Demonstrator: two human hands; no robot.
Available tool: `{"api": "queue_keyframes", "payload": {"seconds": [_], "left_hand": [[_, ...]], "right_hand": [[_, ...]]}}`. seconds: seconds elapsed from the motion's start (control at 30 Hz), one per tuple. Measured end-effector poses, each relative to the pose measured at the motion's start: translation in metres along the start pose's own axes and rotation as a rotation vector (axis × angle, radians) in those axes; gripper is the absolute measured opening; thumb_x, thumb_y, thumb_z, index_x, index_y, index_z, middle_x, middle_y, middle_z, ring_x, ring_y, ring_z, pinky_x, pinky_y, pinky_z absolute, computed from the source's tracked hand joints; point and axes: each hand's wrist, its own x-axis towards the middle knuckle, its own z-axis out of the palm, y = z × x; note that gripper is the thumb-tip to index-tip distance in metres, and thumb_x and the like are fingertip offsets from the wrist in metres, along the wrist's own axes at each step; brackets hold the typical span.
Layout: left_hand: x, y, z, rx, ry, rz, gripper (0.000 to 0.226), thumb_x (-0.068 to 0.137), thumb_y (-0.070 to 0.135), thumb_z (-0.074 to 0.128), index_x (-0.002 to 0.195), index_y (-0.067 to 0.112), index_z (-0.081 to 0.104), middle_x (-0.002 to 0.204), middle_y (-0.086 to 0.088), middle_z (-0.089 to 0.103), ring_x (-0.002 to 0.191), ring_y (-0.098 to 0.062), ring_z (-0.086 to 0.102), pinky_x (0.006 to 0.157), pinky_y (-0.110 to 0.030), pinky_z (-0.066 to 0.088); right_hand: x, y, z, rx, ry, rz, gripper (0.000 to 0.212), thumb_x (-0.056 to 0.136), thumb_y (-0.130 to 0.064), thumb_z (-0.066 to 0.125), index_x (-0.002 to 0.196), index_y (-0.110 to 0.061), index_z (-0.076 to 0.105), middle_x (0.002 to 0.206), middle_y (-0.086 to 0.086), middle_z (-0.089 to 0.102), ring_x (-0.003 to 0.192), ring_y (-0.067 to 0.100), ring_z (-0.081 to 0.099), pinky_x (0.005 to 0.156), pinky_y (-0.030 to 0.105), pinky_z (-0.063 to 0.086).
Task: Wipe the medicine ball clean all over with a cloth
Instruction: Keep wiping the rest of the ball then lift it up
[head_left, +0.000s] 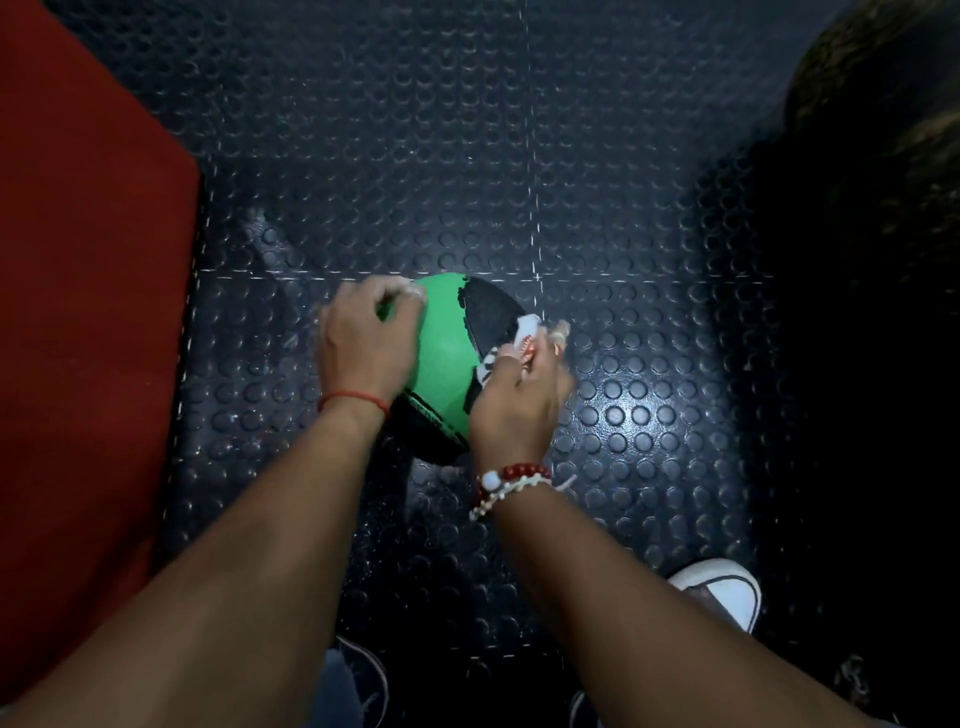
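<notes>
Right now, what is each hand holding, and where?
The right hand grips a bunched white cloth, pressed to the right side of the medicine ball. The left hand holds the ball at its upper left.

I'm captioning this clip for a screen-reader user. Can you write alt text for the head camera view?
Seen from above, a person's right hand holds a white patterned cloth against the right side of a green and black ball on a dark studded floor, while the left hand grips the ball's left side. A red mat lies at left.
</notes>
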Motion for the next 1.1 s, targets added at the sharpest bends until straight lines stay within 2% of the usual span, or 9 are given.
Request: {"api": "queue_keyframes", "payload": {"seconds": [0.1,0.2,0.3,0.43,0.57,0.67,0.8,0.9,1.1], "left_hand": [[-0.013,-0.008,0.009,0.038,0.017,0.003,0.045,0.095,0.046,0.056,0.135,0.025,0.059,0.138,-0.005,0.054,0.127,-0.025,0.049,0.108,-0.033,0.036],[-0.01,-0.006,0.013,-0.048,0.03,-0.043,0.047,0.097,0.047,0.054,0.138,0.025,0.054,0.14,-0.002,0.048,0.126,-0.017,0.047,0.097,-0.024,0.032],[0.001,-0.003,0.015,-0.139,0.036,-0.088,0.044,0.096,0.048,0.056,0.134,0.024,0.058,0.135,0.0,0.049,0.12,-0.014,0.049,0.095,-0.022,0.032],[0.017,-0.008,0.011,-0.151,0.026,-0.091,0.04,0.096,0.045,0.058,0.128,0.022,0.062,0.133,-0.002,0.052,0.114,-0.011,0.049,0.094,-0.02,0.032],[0.032,-0.022,0.006,-0.137,-0.037,-0.042,0.041,0.093,0.049,0.058,0.122,0.022,0.066,0.13,-0.005,0.059,0.119,-0.018,0.055,0.1,-0.028,0.041],[0.037,-0.026,0.001,-0.16,-0.058,-0.06,0.052,0.082,0.061,0.053,0.119,0.027,0.068,0.127,-0.002,0.061,0.118,-0.016,0.057,0.105,-0.035,0.044],[0.039,-0.031,0.001,-0.229,-0.041,-0.075,0.037,0.089,0.053,0.058,0.117,0.029,0.067,0.128,0.001,0.061,0.12,-0.013,0.056,0.107,-0.035,0.044],[0.038,-0.031,0.004,-0.236,-0.026,-0.073,0.03,0.093,0.047,0.059,0.115,0.028,0.068,0.129,0.002,0.061,0.121,-0.013,0.056,0.105,-0.031,0.043],[0.044,-0.032,0.002,-0.21,-0.046,-0.059,0.034,0.091,0.048,0.058,0.115,0.026,0.068,0.127,0.0,0.063,0.118,-0.015,0.057,0.106,-0.036,0.045]], "right_hand": [[0.001,0.003,0.001,-0.16,-0.078,-0.328,0.056,0.091,-0.047,0.035,0.145,-0.029,0.035,0.148,-0.001,0.029,0.127,0.023,0.045,0.101,0.046,0.044],[0.024,0.003,-0.01,-0.234,-0.163,-0.457,0.051,0.098,-0.039,0.033,0.147,-0.027,0.033,0.143,0.001,0.035,0.12,0.016,0.047,0.097,0.037,0.045],[0.039,0.011,-0.015,-0.124,-0.175,-0.194,0.046,0.103,-0.033,0.028,0.148,-0.027,0.031,0.134,0.0,0.041,0.095,0.002,0.046,0.071,0.014,0.036],[0.011,0.023,-0.005,-0.05,-0.141,-0.101,0.048,0.103,-0.031,0.031,0.151,-0.023,0.025,0.145,-0.001,0.032,0.087,-0.006,0.045,0.071,0.005,0.041],[0.004,0.014,0.009,-0.185,-0.138,-0.481,0.057,0.096,-0.041,0.027,0.149,-0.022,0.027,0.156,0.005,0.022,0.138,0.027,0.033,0.109,0.041,0.038],[0.033,0.001,0.013,-0.269,-0.178,-0.602,0.051,0.098,-0.039,0.027,0.145,-0.022,0.039,0.151,0.004,0.034,0.138,0.026,0.032,0.108,0.039,0.034],[0.081,0.004,0.013,-0.11,-0.234,-0.173,0.04,0.102,-0.037,0.029,0.129,-0.025,0.055,0.117,0.001,0.058,0.085,0.016,0.053,0.074,0.03,0.045],[0.077,0.016,0.011,0.032,-0.204,0.088,0.042,0.104,-0.03,0.029,0.133,-0.012,0.052,0.131,0.005,0.055,0.109,0.016,0.05,0.093,0.024,0.033],[0.026,-0.006,0.013,-0.107,-0.138,-0.411,0.046,0.1,-0.035,0.035,0.143,-0.02,0.041,0.14,0.003,0.041,0.114,0.017,0.051,0.089,0.031,0.048]]}}
